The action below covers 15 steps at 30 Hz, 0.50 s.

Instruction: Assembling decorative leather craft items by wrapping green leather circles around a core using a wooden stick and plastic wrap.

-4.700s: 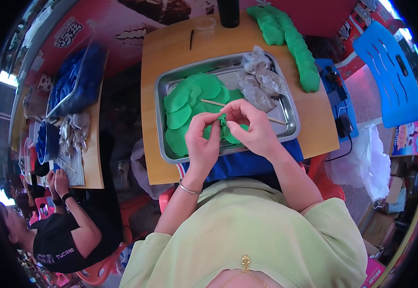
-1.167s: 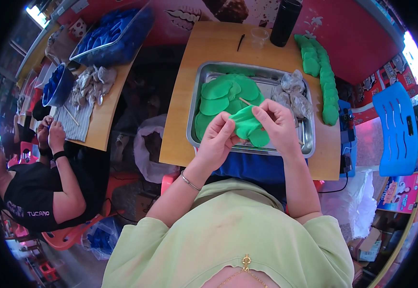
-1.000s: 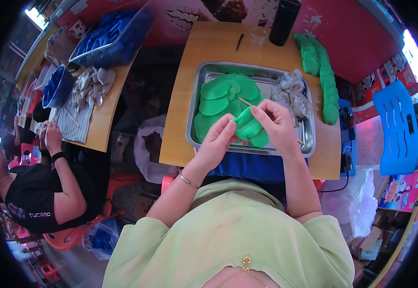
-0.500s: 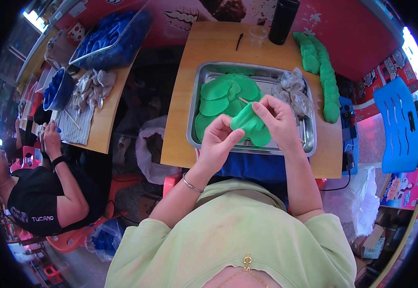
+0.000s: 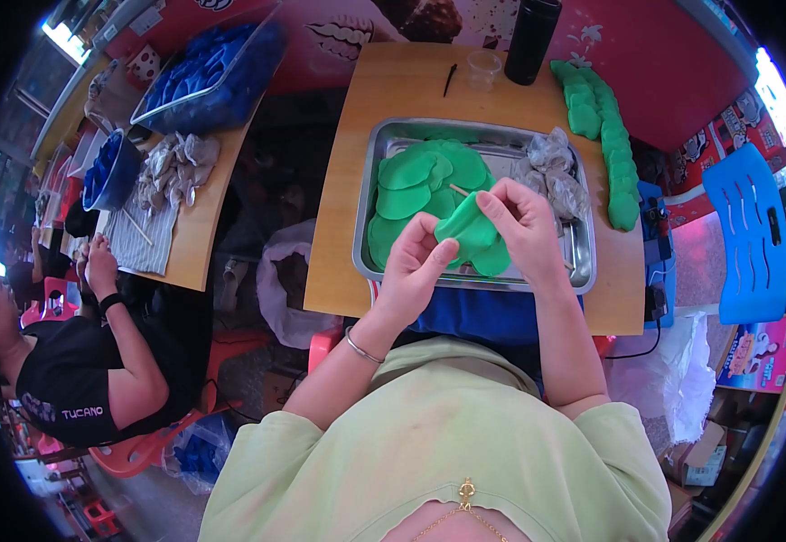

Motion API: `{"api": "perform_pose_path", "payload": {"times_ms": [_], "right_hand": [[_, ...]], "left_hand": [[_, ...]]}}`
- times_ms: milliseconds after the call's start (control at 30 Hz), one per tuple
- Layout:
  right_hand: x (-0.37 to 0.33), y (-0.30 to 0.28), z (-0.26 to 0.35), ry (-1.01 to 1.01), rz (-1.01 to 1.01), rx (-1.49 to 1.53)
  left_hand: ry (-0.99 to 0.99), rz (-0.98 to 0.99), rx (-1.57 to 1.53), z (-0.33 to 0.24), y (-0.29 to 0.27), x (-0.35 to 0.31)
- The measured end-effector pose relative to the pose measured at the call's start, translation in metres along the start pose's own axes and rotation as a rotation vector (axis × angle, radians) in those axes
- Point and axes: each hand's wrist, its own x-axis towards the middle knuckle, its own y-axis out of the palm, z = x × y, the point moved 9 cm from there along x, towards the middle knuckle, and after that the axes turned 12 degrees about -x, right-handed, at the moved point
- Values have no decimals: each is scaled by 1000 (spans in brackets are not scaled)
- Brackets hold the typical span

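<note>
Between my two hands is a soft green fabric-like piece (image 5: 468, 226), folded and stretched over the tray's near half. My left hand (image 5: 417, 259) pinches its left edge with thumb and fingers. My right hand (image 5: 521, 221) grips its upper right side. A thin wooden stick (image 5: 459, 190) pokes out above the piece; where its other end lies is hidden. Beneath, a metal tray (image 5: 363, 194) holds a pile of flat, rounded green pieces (image 5: 407, 172) on the left and small knotted clear bags with greyish contents (image 5: 556, 172) on the right.
A row of finished-looking green pieces (image 5: 619, 163) lies along the table's right side, near a black bottle (image 5: 533, 41) and clear cup (image 5: 483, 68). A co-worker (image 5: 86, 370) sits left at another table with blue pieces (image 5: 203, 68). A blue chair (image 5: 750, 235) stands right.
The green piece is pulled a little tighter and creased between my fingers. Both my hands stay in nearly the same place.
</note>
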Motion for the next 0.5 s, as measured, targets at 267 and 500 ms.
{"api": "perform_pose_path", "payload": {"times_ms": [267,500], "right_hand": [[-2,0,0,25,26,1],[-3,1,1,11,-3,15]], "left_hand": [[7,53,297,3,-3,-2],[-121,101,-28,8,8,-2]]}}
